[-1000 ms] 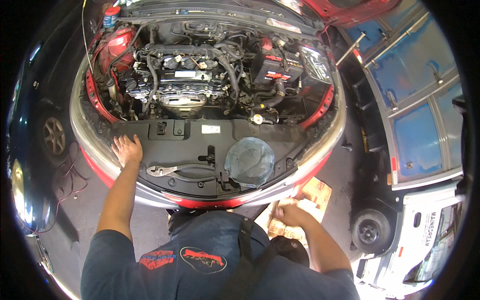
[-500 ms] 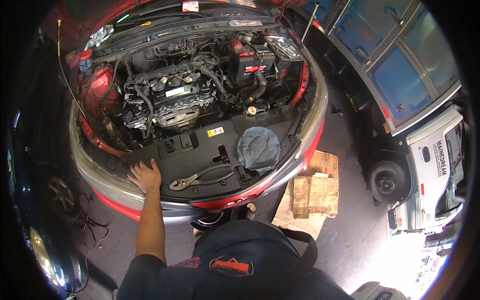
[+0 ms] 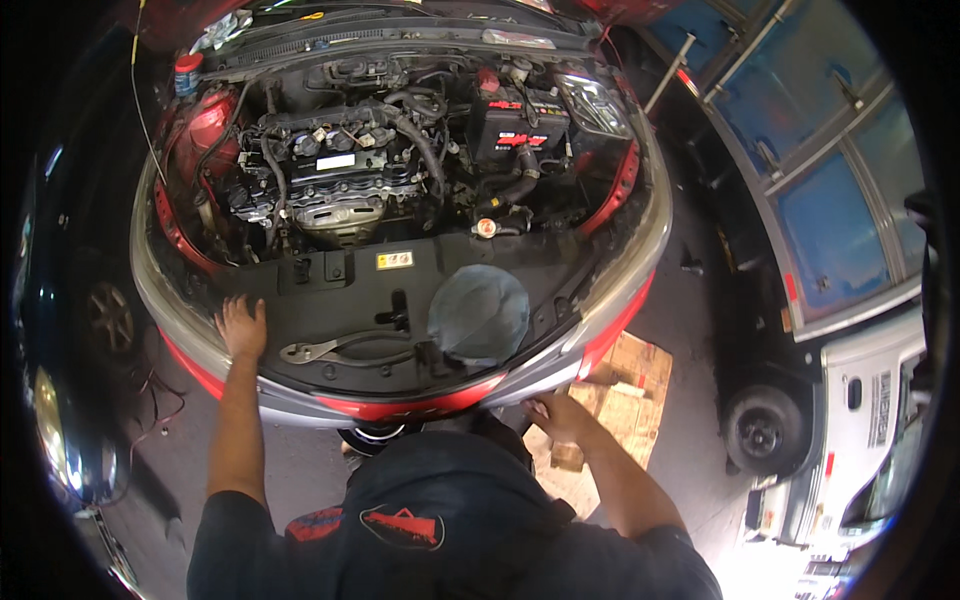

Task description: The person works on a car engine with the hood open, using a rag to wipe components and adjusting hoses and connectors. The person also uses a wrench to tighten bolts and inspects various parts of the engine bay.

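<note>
My left hand point(image 3: 241, 325) rests open, fingers spread, on the black cover point(image 3: 300, 315) at the front of a red car's open engine bay, near its left corner. Pliers point(image 3: 355, 348) lie on that cover beside a round grey-blue cloth point(image 3: 478, 312). My right hand point(image 3: 552, 415) is low by the front bumper point(image 3: 628, 308), its fingers curled; what they hold, if anything, is too small to make out. Behind the cover are the engine point(image 3: 330, 180) and the battery point(image 3: 515, 125).
Cardboard point(image 3: 640, 390) lies on the floor beside me. A white truck point(image 3: 860, 420) with blue side panels point(image 3: 820, 240) stands at the right, and a dark car point(image 3: 70, 420) at the left, with a cable trailing near it. A red-lidded container point(image 3: 188, 75) sits at the back left.
The view has swung and settled back toward straight. My right hand, out of sight half a second ago, is back by the bumper. My left hand stays open on the cover.
</note>
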`<state>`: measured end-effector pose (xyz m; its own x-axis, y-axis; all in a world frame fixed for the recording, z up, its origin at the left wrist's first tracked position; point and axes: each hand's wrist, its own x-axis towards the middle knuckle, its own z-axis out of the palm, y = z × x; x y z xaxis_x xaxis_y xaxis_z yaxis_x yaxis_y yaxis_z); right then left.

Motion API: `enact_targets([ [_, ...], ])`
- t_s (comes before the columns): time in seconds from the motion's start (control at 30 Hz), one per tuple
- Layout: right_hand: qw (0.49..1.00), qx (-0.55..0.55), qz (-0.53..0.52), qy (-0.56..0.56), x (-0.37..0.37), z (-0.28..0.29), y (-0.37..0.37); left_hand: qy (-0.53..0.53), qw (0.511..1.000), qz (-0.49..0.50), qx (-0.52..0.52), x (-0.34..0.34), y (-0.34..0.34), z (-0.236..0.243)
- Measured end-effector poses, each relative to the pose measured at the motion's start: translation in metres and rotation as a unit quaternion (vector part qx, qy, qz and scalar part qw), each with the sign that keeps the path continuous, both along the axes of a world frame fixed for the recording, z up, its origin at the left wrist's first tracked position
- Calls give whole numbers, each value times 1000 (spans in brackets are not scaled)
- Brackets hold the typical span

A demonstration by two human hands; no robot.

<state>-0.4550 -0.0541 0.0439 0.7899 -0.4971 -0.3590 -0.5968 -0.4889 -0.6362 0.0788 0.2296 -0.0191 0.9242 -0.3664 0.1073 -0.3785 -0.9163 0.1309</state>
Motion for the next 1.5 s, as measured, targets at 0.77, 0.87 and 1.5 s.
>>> enact_targets([
  [0.77,966,101,115,-208,223,17,-281,234,948,-160,-145,-80,-393,-4],
  [0.87,957,145,98,-232,261,2,-297,311,934,-109,-138,-60,-433,-32],
  [1.5,959,58,262,-96,275,-26,-283,412,877,-118,-218,-57,-484,-5],
])
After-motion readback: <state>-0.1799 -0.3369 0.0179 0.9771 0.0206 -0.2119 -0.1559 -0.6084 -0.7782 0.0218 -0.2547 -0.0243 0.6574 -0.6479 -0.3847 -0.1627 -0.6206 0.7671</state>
